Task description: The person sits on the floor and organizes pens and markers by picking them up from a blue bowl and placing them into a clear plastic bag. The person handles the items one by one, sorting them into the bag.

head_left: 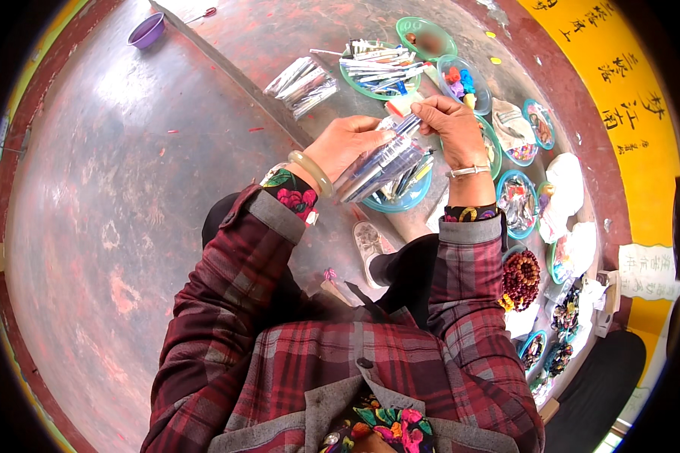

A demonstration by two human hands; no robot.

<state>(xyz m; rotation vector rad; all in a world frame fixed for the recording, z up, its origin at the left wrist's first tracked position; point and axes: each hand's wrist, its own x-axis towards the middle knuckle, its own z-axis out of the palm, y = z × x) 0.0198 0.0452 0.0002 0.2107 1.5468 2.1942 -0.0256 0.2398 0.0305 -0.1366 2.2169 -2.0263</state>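
1. Clock directions run from the centre of the view. The clear bag of pens [381, 162] is at 1 o'clock, tilted between both hands; glare on its film makes the pens hard to count.
2. The left hand [349, 145], at 12 o'clock, has its grip pinching the bag's near side, thumb on top; the fingers beneath are mostly hidden.
3. The right hand [455, 132], near 2 o'clock, has its grip pinching the bag's upper end, thumb against fingers; whether film or pen tips lie between them I cannot tell.
4. Below the bag, at 2 o'clock, a blue basin [415, 201] holds more pens, partly covered by the bag.
5. Between 12 and 1 o'clock, a green basket [359, 87] is heaped with pens, its far rim largely hidden.
6. Another clear bag [302, 87] lies on the floor [128, 174] between 11 and 12 o'clock.
7. At 1 o'clock, farther out, a green bowl [408, 27] has blurred contents.
8. Between 3 and 4 o'clock, a sleeve partly cuts off coiled beads [523, 278].
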